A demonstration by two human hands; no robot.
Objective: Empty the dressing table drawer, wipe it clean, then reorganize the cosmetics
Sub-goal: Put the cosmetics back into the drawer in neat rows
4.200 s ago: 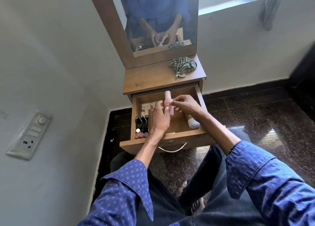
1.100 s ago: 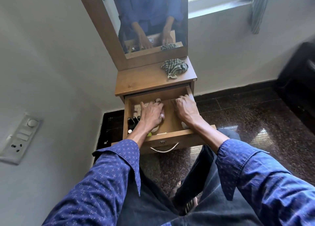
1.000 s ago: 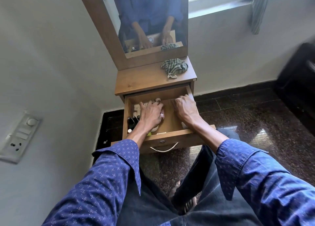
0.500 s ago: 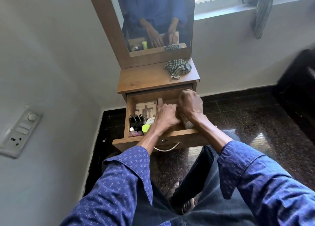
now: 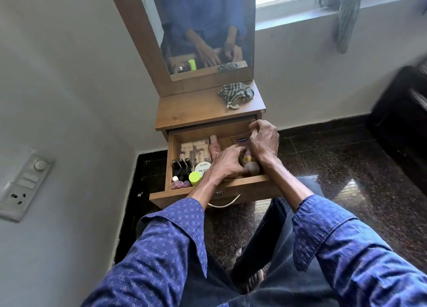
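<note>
Hands meet in the open drawer, seen from the head camera; left hand curls round a bottle lying between both hands; its long side runs front to back, cap toward the person; right hand is curled just behind it, and I cannot tell if it grips anything.

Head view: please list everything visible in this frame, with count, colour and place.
drawer: one, wood, pulled open
black bottles: three, drawer's left
nail polish remover tub: one, white, beside them
lime cap: one, front left
wooden blocks: cluster, tan, back left
pink tube: one, back centre
checked cloth: one, tabletop right
mirror: one, above the tabletop
switch panel: one, grey, left wall
left hand: on items, drawer centre
right hand: curled, drawer's right
</note>
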